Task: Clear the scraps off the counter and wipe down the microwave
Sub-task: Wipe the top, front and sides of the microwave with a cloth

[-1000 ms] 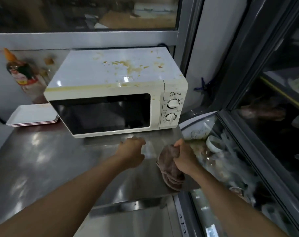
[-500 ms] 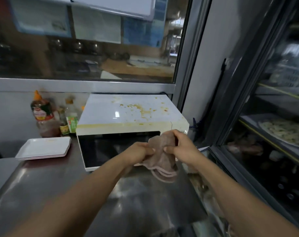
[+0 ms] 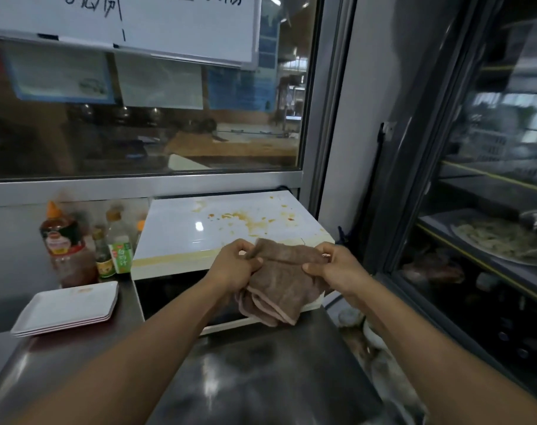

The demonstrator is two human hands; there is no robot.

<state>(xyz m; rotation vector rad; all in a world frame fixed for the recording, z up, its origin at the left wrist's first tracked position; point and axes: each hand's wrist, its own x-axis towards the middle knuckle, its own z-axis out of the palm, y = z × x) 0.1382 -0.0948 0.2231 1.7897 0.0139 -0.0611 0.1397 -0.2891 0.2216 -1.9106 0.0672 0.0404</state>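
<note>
Brown cloth, held by left hand and right hand; stained white microwave behind; steel tabletop.

A white box-shaped microwave sits mid-frame on the steel counter, its flat top spattered with yellow-brown sauce stains and a yellowish smear along the front edge. A folded brown terry cloth hangs in front of its dark door, just right of centre, held up off the counter.

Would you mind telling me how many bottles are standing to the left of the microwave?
4, possibly more hidden: big red sauce bottle leftmost, small dark bottle, green-labelled bottle, and an orange-capped one mostly hidden against the microwave.
</note>
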